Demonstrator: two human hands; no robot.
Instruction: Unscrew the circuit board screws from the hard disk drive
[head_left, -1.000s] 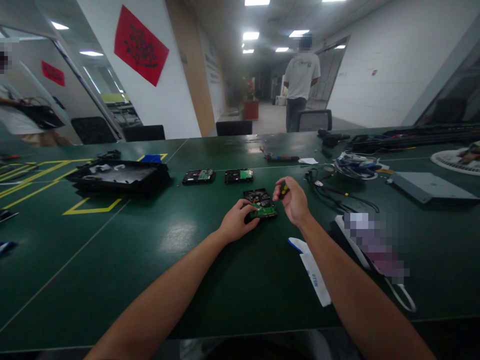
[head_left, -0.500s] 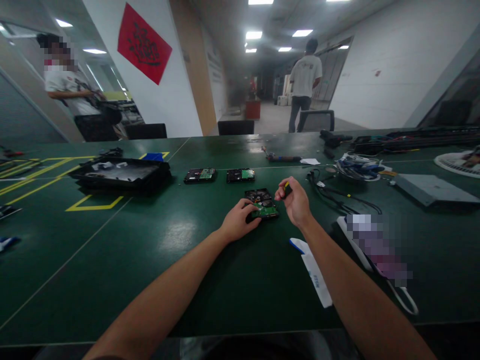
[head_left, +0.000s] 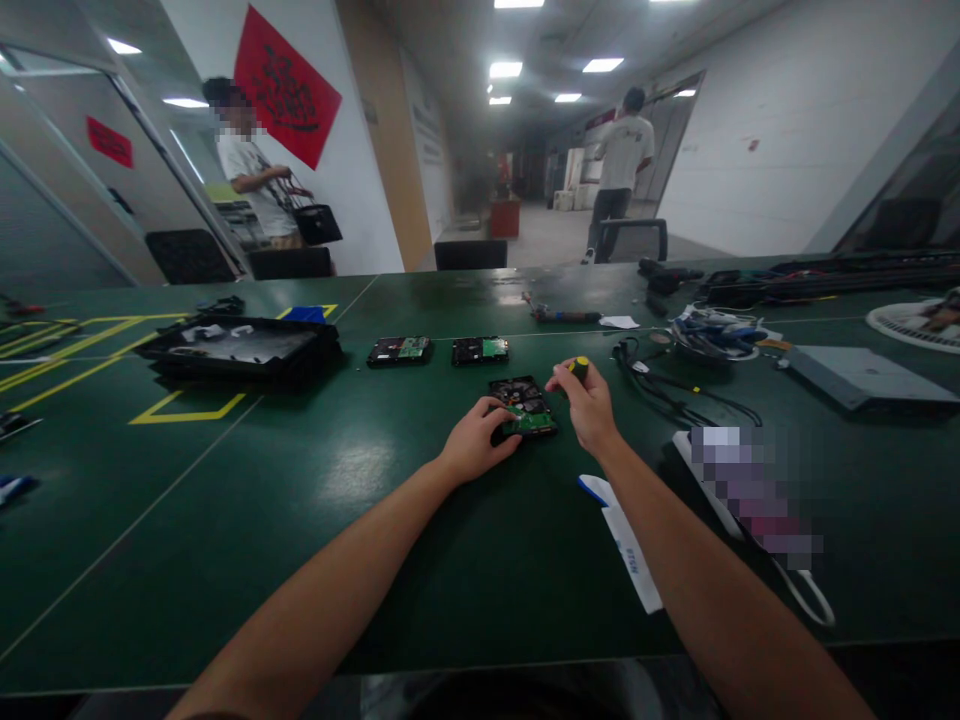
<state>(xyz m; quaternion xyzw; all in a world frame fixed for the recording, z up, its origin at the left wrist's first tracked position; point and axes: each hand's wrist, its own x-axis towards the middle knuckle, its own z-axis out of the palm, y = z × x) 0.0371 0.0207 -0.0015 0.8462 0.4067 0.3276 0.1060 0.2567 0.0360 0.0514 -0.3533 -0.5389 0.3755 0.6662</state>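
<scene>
Three hard drives lay on the green table (head_left: 225, 520). The drive (head_left: 525, 400) under the hands sat about midway across, nearer the front edge than the back. A far drive (head_left: 399, 351) and a second far drive (head_left: 480, 350) lay side by side just behind it, toward the back edge. There was one screwdriver (head_left: 578, 367), and two hands were at work.

The drive lay flat with its underside up. It had a black body with a green circuit board over the near half and dark metal showing at the far half.

The left hand (head_left: 472, 447) rested on the drive's near left corner, with fingers curled down over the edge and gripping it. The right hand (head_left: 592, 408) was closed around the screwdriver's yellow and black handle, just right of the drive. The tip was hidden by the hand.

One black tray (head_left: 240, 350) stood toward the left edge. One white strip (head_left: 624, 545) lay near the front edge beside the right forearm. Black cables (head_left: 675, 392) trailed to the right.

Two people stood beyond the back edge: a person (head_left: 251, 180) at the left and a second person (head_left: 621, 165) in the corridor.
</scene>
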